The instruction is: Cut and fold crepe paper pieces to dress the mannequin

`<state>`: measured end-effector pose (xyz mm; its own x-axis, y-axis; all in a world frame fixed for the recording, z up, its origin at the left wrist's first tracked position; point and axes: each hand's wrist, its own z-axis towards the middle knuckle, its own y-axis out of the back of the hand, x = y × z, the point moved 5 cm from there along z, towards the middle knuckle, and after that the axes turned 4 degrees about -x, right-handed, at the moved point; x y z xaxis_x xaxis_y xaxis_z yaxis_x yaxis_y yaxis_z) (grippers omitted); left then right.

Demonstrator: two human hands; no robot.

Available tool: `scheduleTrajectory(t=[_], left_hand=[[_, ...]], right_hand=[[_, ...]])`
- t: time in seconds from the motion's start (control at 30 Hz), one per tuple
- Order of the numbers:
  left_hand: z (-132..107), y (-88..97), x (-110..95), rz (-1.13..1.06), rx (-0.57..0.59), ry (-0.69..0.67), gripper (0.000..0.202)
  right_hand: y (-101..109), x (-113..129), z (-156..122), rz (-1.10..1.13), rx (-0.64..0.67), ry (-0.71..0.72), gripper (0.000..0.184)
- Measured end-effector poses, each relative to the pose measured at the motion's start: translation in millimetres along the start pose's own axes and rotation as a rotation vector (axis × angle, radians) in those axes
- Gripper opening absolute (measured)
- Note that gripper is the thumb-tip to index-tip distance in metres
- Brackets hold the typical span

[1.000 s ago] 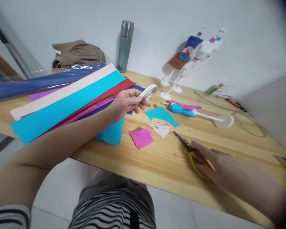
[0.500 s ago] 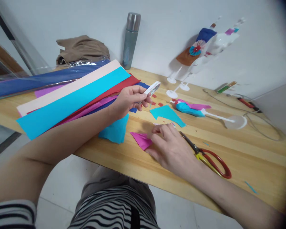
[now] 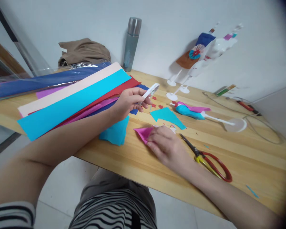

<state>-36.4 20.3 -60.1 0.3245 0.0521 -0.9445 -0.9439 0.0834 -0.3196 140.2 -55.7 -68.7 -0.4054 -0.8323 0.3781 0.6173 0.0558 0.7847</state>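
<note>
My left hand (image 3: 130, 101) is raised over the table, its thumb and fingers closed on a thin white roll of tape (image 3: 150, 90) seen nearly edge-on. Lower down, my right hand (image 3: 166, 143) pinches a small piece of pink crepe paper (image 3: 141, 133) at its right side; the fingers hide part of it. Scissors (image 3: 214, 163) with red and yellow handles lie just right of that hand. Above it is a cut turquoise paper scrap (image 3: 168, 116), with small red paper flowers (image 3: 160, 107) nearby. Another turquoise piece (image 3: 115, 132) rests beneath my left wrist.
Long coloured paper strips (image 3: 73, 101) are stacked at left, beside a plastic-wrapped blue pack (image 3: 52, 78). A thermos (image 3: 131, 44) stands by the wall near brown cloth (image 3: 85, 51). Paper-dressed figures on white stands (image 3: 194, 54) are at back right; another figure (image 3: 190, 112) lies flat.
My right hand and the pink paper have shifted slightly right, the fingers drawing closer together on it. The white roll in my left hand has turned a little, showing more of its rounded face.
</note>
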Motion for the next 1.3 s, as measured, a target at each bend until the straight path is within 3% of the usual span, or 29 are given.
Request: scheduleTrajectory(t=[0.13,0.23,0.4,0.53,0.7,0.9,1.03,1.13,1.2,1.3], left_hand=[[1.0,0.3,-1.8,0.021,-0.007,-0.013,0.018],[1.3,1.6,-3.9,0.039,-0.057,0.002,0.017],[-1.9,-0.3,-4.3,0.022,-0.088,0.035,0.017],[-2.6,-4.5,4.7,-0.013,-0.024,0.048,0.03],[-1.3,-7.5,14.6,-0.059,0.063,0.031,0.039],[-2.4,-7.1,12.9,-0.049,0.042,-0.015,0.04],[-2.8,-8.2,9.8,-0.035,0.02,-0.034,0.041],[-2.7,-9.2,10.3,-0.021,0.043,-0.041,0.04],[-2.4,-9.6,11.7,-0.004,0.076,-0.049,0.04],[-1.8,-8.2,12.3,0.027,0.102,-0.069,0.039]], right_hand=[[19.1,-27.9,7.6,0.643,-0.183,-0.557,0.024],[23.4,-40.1,13.3,0.883,-0.271,-0.772,0.032],[32.3,-47.3,20.8,0.659,-0.513,-0.648,0.029],[30.2,-41.5,22.0,0.595,-0.55,-0.544,0.025],[18.2,-38.7,22.6,0.71,-0.481,-0.526,0.021],[13.4,-48.2,19.2,0.679,-0.417,-0.488,0.027],[22.4,-49.3,24.9,0.612,-0.325,-0.417,0.056],[20.8,-48.3,35.1,0.599,-0.216,-0.471,0.07],[15.8,-47.9,42.8,0.652,-0.158,-0.542,0.067],[8.8,-48.0,51.6,0.725,-0.085,-0.627,0.04]])
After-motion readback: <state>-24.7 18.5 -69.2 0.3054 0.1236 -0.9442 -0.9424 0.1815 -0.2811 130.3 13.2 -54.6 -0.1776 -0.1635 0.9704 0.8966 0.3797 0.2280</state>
